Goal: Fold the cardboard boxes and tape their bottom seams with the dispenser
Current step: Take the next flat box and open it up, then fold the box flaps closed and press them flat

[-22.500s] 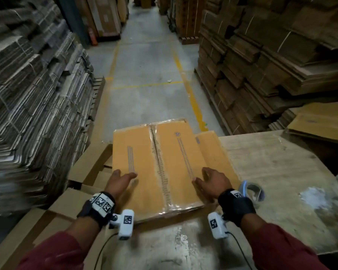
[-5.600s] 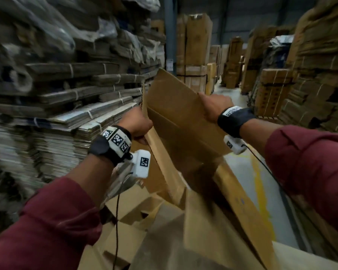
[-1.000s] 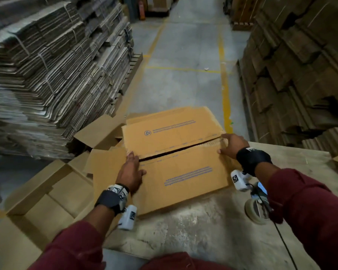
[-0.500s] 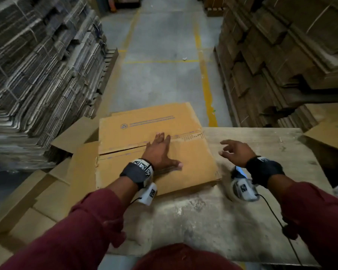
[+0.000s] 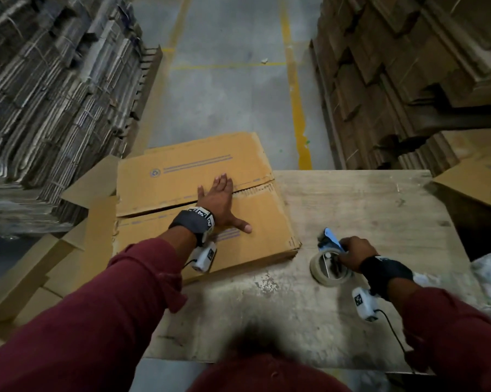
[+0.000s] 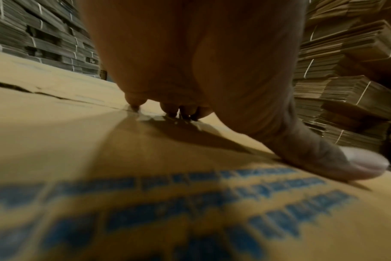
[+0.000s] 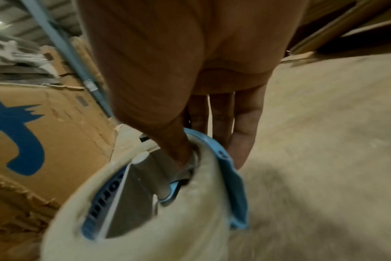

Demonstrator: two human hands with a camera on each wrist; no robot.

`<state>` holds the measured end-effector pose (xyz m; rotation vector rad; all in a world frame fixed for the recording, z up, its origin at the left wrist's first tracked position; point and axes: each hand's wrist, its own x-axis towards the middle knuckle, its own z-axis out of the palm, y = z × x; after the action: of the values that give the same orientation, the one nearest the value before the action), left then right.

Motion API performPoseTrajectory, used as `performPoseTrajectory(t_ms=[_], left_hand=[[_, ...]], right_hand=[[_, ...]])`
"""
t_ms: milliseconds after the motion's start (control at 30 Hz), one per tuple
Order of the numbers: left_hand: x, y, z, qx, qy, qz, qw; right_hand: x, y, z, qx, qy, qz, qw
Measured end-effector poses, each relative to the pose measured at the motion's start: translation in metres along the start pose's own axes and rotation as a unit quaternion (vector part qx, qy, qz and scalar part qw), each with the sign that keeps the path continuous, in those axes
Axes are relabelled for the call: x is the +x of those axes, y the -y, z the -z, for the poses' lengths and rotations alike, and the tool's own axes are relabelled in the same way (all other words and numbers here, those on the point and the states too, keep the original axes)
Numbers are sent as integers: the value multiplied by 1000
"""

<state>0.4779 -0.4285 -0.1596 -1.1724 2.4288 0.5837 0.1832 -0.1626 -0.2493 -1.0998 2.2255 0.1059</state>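
Observation:
A tan cardboard box (image 5: 182, 171) with blue print lies bottom-up at the left edge of the worktable (image 5: 366, 210), its two flaps meeting at a seam (image 5: 153, 209). My left hand (image 5: 220, 199) presses flat across that seam with straight fingers; in the left wrist view the left hand (image 6: 190, 70) has its fingertips (image 6: 179, 111) and thumb on the box (image 6: 56, 132). To the right, my right hand (image 5: 352, 251) grips the blue tape dispenser (image 5: 328, 241) with its tan tape roll (image 5: 316, 274) on the table. The right wrist view shows the right hand (image 7: 201, 141) with its thumb inside the tape dispenser (image 7: 230, 169), fingers outside.
Tall stacks of bundled flat cardboard (image 5: 40, 94) rise on the left and more stacks (image 5: 394, 80) on the right, with a concrete aisle (image 5: 230, 89) between. Loose flat boxes (image 5: 40, 273) lie left of the table. Another box (image 5: 482, 176) sits at the far right.
My right hand dropped from above the table onto the tape dispenser and took hold of it. The left hand stays flat on the box seam.

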Motion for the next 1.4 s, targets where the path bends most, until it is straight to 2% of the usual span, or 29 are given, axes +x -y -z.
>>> performPoseTrajectory(t_ms=[67, 133, 267, 400, 533, 667, 833, 867, 933, 1000, 1100, 1267, 1400], left_hand=[[3, 3, -4, 2, -6, -6, 1000], [4, 7, -10, 6, -10, -14, 1000], [-3, 7, -9, 0, -19, -21, 1000], [-8, 13, 27, -41, -65, -16, 997], [-17, 57, 70, -114, -136, 20, 984], [-4, 110, 107, -130, -136, 50, 981], [40, 144, 133, -265, -72, 43, 961], [51, 149, 130, -246, -53, 41, 967], [65, 156, 124, -141, -2, 40, 989], [74, 161, 114, -73, 6, 33, 997], [74, 157, 103, -92, 5, 8, 996], [36, 133, 77, -118, 39, -38, 992], [6, 104, 40, -88, 64, -83, 991]], right_hand=[[3, 0, 9, -2, -11, 12, 1000], [1, -1, 26, 34, -51, 34, 998], [-11, 17, 86, 102, -125, 151, 975], [-16, 65, 131, 114, -134, 279, 944], [-18, 134, 146, 84, -140, 349, 923], [-7, 192, 146, 29, -140, 340, 929], [8, 250, 133, -49, -114, 308, 943], [9, 258, 129, -59, -114, 297, 946], [13, 269, 124, -66, -109, 286, 950], [14, 275, 123, -63, -107, 280, 952], [9, 278, 123, -47, -109, 280, 953], [-5, 274, 120, 22, -76, 327, 942], [-19, 253, 112, 18, -29, 352, 935]])
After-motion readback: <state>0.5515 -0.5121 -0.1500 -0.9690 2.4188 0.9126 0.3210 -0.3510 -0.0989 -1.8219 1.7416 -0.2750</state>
